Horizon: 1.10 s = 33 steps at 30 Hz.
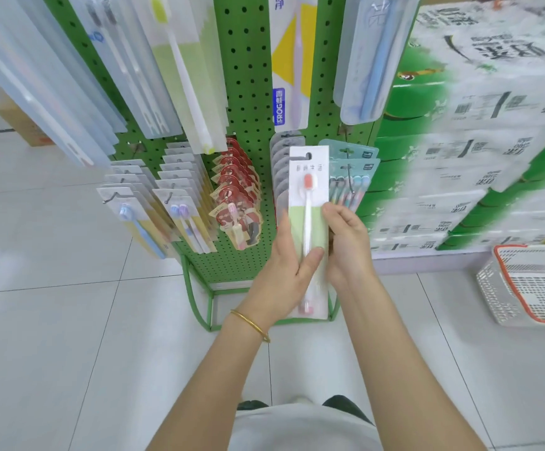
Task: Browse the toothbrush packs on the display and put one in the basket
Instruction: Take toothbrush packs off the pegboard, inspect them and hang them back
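Hands [316,255] gripping flat glossy toothbrush pack [308,203], perforated plastic basket [525,288] nearby

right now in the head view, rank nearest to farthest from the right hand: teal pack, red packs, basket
1. teal pack, just behind the right hand holding a toothbrush pack
2. red packs, left on the rack
3. basket, on the floor far right

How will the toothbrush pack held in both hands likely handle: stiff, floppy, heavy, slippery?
Probably light: the toothbrush pack is a flat card with one brush. Likely fairly stiff: it stands straight above the left hand and right hand gripping its middle.
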Each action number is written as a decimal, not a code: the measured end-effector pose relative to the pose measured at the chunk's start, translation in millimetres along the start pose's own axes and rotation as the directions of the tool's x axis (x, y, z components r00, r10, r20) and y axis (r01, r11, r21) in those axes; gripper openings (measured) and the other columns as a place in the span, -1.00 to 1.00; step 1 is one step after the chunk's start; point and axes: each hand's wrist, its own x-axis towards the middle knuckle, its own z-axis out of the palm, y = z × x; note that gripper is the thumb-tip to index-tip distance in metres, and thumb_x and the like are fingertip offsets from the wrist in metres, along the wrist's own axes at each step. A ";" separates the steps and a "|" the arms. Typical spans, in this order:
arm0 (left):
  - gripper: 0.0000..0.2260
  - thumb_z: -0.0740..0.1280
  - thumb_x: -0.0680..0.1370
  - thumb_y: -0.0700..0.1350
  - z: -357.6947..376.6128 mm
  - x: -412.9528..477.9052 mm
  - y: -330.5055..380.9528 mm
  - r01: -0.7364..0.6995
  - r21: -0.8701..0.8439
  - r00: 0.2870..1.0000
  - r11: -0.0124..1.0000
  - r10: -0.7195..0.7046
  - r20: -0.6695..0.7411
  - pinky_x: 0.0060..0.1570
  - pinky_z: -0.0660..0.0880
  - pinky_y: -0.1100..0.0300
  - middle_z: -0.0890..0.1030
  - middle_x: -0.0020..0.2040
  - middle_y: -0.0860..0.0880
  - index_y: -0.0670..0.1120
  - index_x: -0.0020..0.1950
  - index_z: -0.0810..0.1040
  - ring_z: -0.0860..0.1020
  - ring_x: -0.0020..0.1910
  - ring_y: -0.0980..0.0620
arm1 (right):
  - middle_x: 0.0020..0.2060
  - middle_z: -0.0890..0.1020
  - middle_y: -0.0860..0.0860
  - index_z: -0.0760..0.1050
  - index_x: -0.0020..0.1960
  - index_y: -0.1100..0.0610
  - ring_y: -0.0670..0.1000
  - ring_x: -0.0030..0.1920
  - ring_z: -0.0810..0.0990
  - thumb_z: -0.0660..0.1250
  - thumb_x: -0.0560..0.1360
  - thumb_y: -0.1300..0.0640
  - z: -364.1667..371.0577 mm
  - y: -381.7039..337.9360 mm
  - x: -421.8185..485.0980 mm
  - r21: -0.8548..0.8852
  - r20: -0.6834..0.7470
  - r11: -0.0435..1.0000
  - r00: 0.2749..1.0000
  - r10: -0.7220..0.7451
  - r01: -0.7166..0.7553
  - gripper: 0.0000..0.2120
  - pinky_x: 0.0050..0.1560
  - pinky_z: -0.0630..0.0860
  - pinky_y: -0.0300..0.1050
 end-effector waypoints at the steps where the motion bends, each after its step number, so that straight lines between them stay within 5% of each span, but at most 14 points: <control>1: -0.27 0.16 0.60 0.06 -1.1 -3.5 1.3 0.003 0.033 0.998 0.999 -0.005 0.055 0.25 -0.01 0.57 -0.13 0.49 0.16 -0.04 0.52 -0.31 -0.09 0.29 0.53 | -0.26 0.60 0.06 0.54 -0.26 0.10 0.02 -0.20 0.57 0.30 0.55 0.23 -0.6 -1.4 1.0 0.033 -0.019 0.999 1.000 0.006 -0.005 -0.79 0.01 0.58 0.00; 3: -0.24 0.18 0.59 0.09 -1.5 -7.0 0.4 -0.006 0.069 0.992 0.998 -0.002 0.126 0.36 0.12 0.33 -0.21 0.53 0.11 -0.03 0.52 -0.32 0.01 0.35 0.38 | -0.38 0.60 -0.02 0.50 -0.22 0.13 -0.06 -0.36 0.56 0.28 0.56 0.24 -0.3 -4.8 3.8 0.071 -0.074 0.997 0.997 0.007 -0.002 -0.82 -0.24 0.58 -0.17; 7: -0.23 0.25 0.55 0.12 -0.2 -10.2 1.2 -0.047 0.157 0.996 0.986 0.034 0.082 0.34 0.12 0.26 -0.05 0.55 -0.01 -0.05 0.54 -0.20 0.08 0.47 0.17 | -0.37 0.59 -0.02 0.48 -0.24 0.12 -0.07 -0.35 0.56 0.29 0.56 0.23 -1.3 -5.9 10.2 0.119 -0.156 0.993 0.987 0.032 -0.013 -0.80 -0.26 0.56 -0.19; 11: -0.34 0.38 0.48 0.04 -2.5 -13.9 8.9 -0.091 0.287 0.994 0.954 0.103 -0.026 0.27 0.33 0.09 0.24 0.32 -0.08 -0.10 0.46 0.16 0.31 0.30 -0.05 | -0.11 0.56 0.11 0.47 -0.19 0.14 0.07 -0.06 0.53 0.28 0.56 0.21 -2.8 -7.3 13.6 0.162 -0.202 0.986 0.978 0.055 -0.022 -0.85 0.14 0.54 0.07; 15: -0.18 0.46 0.39 0.07 0.7 -12.2 7.9 -0.085 0.477 0.996 0.875 0.063 0.063 0.23 0.38 -0.04 0.22 0.33 -0.09 -0.07 0.51 0.09 0.29 0.31 -0.10 | -0.26 0.54 0.04 0.45 -0.13 0.14 -0.01 -0.28 0.55 0.23 0.60 0.19 -1.4 -14.0 13.0 0.266 -0.208 0.964 0.975 0.076 -0.018 -0.87 -0.29 0.58 -0.16; 17: -0.13 0.49 0.37 0.04 0.7 -11.3 7.3 -0.074 0.491 0.995 0.868 0.033 0.091 0.25 0.36 -0.04 0.20 0.36 -0.09 -0.07 0.51 0.04 0.27 0.32 -0.11 | -0.22 0.54 0.06 0.46 -0.06 0.15 0.01 -0.24 0.55 0.22 0.61 0.17 -0.8 -14.5 11.5 0.274 -0.178 0.961 0.980 0.093 -0.041 -0.90 -0.25 0.58 -0.13; 21: -0.27 0.34 0.42 -0.28 -6.4 -7.0 10.7 0.019 0.239 0.989 0.971 -0.054 0.141 0.22 0.36 0.07 0.23 0.34 -0.09 -0.04 0.50 0.06 0.34 0.26 -0.09 | -0.11 0.56 0.07 0.50 0.04 0.10 0.07 -0.13 0.53 0.26 0.58 0.07 -2.9 -18.4 11.3 0.183 -0.051 0.970 0.983 0.174 -0.163 -0.88 -0.13 0.56 -0.02; 25: -0.39 0.16 0.45 -0.44 -15.9 -0.8 11.7 0.065 0.025 0.991 0.998 -0.068 0.115 0.09 0.40 0.15 0.39 0.19 -0.13 -0.04 0.45 0.23 0.40 0.14 -0.05 | -0.08 0.61 0.04 0.47 0.03 0.06 0.08 -0.07 0.57 0.28 0.55 0.23 -7.1 -18.0 8.4 0.111 -0.001 0.982 0.988 0.155 -0.153 -0.90 0.12 0.51 0.08; 30: -0.65 0.22 0.55 -0.40 -22.8 -6.3 12.3 0.310 -0.446 0.951 0.840 -0.268 0.156 -0.05 0.61 0.05 0.51 0.15 -0.06 -0.06 0.25 0.35 0.62 -0.12 -0.02 | -0.20 0.65 0.01 0.43 -0.05 0.12 0.00 -0.14 0.60 0.29 0.54 0.29 -9.0 -17.4 6.0 -0.013 -0.005 0.996 0.996 0.087 -0.087 -0.90 -0.11 0.56 -0.08; 33: -0.78 0.30 0.55 -0.27 -22.1 -7.0 7.4 0.345 -0.448 0.938 0.825 -0.317 0.139 -0.03 0.60 -0.07 0.59 0.11 -0.12 -0.10 0.18 0.44 0.64 -0.12 -0.11 | -0.27 0.68 -0.04 0.52 -0.11 0.11 -0.05 -0.25 0.60 0.26 0.55 0.30 -8.8 -17.7 2.2 -0.139 0.059 0.990 0.997 0.043 -0.034 -0.86 -0.24 0.53 -0.17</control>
